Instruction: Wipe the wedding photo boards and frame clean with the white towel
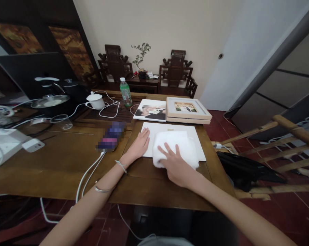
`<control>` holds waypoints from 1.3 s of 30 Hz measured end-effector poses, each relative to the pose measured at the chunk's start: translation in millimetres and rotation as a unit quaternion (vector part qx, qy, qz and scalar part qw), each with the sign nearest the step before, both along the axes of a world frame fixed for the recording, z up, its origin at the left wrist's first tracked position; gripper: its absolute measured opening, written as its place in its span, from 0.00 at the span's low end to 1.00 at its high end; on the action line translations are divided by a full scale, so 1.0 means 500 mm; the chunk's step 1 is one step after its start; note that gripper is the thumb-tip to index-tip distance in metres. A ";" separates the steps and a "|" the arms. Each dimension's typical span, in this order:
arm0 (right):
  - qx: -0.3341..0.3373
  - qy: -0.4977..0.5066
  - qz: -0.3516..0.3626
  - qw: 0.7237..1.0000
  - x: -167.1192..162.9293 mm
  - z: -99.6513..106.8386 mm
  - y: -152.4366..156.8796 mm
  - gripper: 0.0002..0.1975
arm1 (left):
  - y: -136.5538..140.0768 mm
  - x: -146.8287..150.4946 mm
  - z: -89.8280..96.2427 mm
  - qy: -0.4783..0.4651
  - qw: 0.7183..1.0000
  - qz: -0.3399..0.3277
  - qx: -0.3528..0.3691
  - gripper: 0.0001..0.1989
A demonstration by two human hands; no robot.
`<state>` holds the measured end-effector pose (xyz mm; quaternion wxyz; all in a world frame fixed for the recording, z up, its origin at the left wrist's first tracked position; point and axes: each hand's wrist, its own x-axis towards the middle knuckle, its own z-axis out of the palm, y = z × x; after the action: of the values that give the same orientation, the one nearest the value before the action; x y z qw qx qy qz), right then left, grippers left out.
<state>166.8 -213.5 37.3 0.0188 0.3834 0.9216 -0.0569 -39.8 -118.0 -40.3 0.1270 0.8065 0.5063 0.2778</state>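
Note:
A flat white board (156, 128) lies near the front right of the wooden table. My left hand (141, 143) rests flat on its left edge, fingers stretched out and nothing in them. On top of the board is a folded, fluffy white towel (187, 145), covering much of it and hanging over its near edge. My right hand (178, 167) holds the towel against the board from above, fingers spread over it and the thumb at its left side. A small tan mark shows on the board just beyond the towel.
Behind the board lie a photo print (151, 111) and stacked picture frames (187, 107). Left of my left hand is a phone (110, 136) with a white cable. A green bottle (125, 92), white lidded cup (95, 101) and plastic cup (63, 122) stand farther left. A bamboo rack (295, 126) stands right.

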 end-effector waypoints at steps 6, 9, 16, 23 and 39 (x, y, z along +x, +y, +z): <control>-0.047 0.009 0.038 0.998 0.001 0.024 -0.021 0.23 | 0.000 0.000 0.001 0.006 1.000 0.000 -0.001 0.24; -0.030 0.019 0.019 0.999 -0.009 0.016 0.041 0.26 | 0.003 -0.001 -0.002 0.006 1.000 -0.003 0.006 0.24; 0.036 0.015 -0.040 0.998 -0.048 -0.010 0.184 0.27 | 0.007 -0.004 -0.004 -0.001 1.000 -0.009 0.007 0.23; 0.037 -0.013 0.006 0.999 -0.053 -0.014 0.077 0.24 | 0.004 -0.001 0.004 0.002 1.000 -0.004 -0.013 0.24; 0.046 0.010 -0.057 0.997 -0.054 0.001 0.162 0.25 | 0.001 0.005 0.014 -0.054 0.998 0.014 -0.011 0.25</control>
<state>139.6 -132.7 38.0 -0.0119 0.4353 0.9000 -0.0191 -37.4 -117.3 -33.4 0.1588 0.7814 0.5132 0.3175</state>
